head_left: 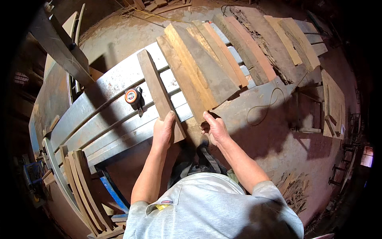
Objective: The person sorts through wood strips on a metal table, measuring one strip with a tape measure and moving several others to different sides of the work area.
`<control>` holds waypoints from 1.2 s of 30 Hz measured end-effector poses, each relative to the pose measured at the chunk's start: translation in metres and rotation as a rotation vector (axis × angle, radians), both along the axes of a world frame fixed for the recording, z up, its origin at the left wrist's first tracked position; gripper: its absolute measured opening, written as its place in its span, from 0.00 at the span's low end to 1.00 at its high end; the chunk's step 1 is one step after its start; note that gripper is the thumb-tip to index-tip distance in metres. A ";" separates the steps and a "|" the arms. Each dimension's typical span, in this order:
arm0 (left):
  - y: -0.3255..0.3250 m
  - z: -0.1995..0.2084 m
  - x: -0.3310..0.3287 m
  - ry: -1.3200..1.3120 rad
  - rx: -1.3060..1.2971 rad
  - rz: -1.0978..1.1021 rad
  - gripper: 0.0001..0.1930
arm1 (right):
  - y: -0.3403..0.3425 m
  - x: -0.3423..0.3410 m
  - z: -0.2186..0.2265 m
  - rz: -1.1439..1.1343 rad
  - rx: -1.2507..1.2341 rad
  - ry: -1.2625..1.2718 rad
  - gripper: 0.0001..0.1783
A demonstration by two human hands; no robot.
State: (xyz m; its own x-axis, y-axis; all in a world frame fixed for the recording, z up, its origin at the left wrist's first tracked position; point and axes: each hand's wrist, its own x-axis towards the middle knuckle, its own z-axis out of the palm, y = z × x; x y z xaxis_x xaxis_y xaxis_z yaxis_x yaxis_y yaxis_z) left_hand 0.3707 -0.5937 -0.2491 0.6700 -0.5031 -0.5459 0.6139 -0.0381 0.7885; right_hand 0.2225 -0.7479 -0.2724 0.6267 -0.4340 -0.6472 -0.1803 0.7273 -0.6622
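Your left hand [163,131] extends forward, its thumb along the near end of a narrow board [157,83], the fingers wrapped at its side and pinching it. The board lies across the slatted metal tabletop [119,79], its near end overhanging the edge, right of a tape measure [132,96]. Your right hand [216,128] angles inward, thumb forward at the near corner of a plank [181,75], fingers curled below; whether they pinch the plank cannot be told. Both elbows are bent, and both forearms slant inward.

The left fingertips are largely hidden by the hand and board. Your shirt [215,203] covers the lower middle. The outer surroundings are dim, cut off by the black rim.
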 end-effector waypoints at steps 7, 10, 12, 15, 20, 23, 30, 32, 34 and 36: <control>0.005 -0.010 0.002 0.001 -0.013 -0.005 0.26 | 0.008 -0.001 0.021 -0.045 0.526 -0.149 0.28; 0.001 -0.009 -0.001 -0.030 -0.073 0.024 0.26 | 0.012 -0.003 0.021 -0.039 0.691 -0.228 0.30; 0.000 -0.006 -0.001 -0.042 -0.101 0.032 0.26 | 0.013 -0.007 0.014 -0.019 0.755 -0.277 0.32; 0.007 -0.012 0.005 -0.063 0.008 -0.063 0.24 | 0.018 -0.007 0.013 -0.016 0.822 -0.310 0.31; 0.010 -0.009 0.003 -0.210 0.104 -0.117 0.29 | 0.030 -0.007 0.015 0.039 0.574 -0.204 0.27; 0.014 0.009 -0.001 -0.147 0.061 -0.124 0.29 | 0.040 -0.008 0.022 0.118 0.358 -0.130 0.25; 0.008 0.005 -0.005 -0.298 0.056 -0.089 0.34 | 0.050 -0.008 0.024 0.252 0.029 -0.048 0.24; 0.007 0.006 0.000 -0.267 0.019 -0.130 0.36 | 0.053 -0.004 0.028 0.263 -0.085 -0.025 0.23; 0.012 0.005 0.010 -0.369 0.234 -0.220 0.39 | 0.059 0.002 0.031 0.263 -0.201 0.074 0.24; 0.017 0.010 0.020 -0.516 0.361 -0.308 0.40 | 0.062 0.005 0.026 0.286 -0.265 0.078 0.25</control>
State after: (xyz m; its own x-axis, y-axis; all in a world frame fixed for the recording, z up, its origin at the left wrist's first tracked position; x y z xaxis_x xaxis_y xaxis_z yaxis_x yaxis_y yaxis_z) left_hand 0.3906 -0.5768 -0.2387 0.7443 -0.5591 -0.3652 0.0836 -0.4645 0.8816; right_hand 0.2272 -0.6857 -0.2465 0.7001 -0.4073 -0.5864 -0.4078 0.4460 -0.7967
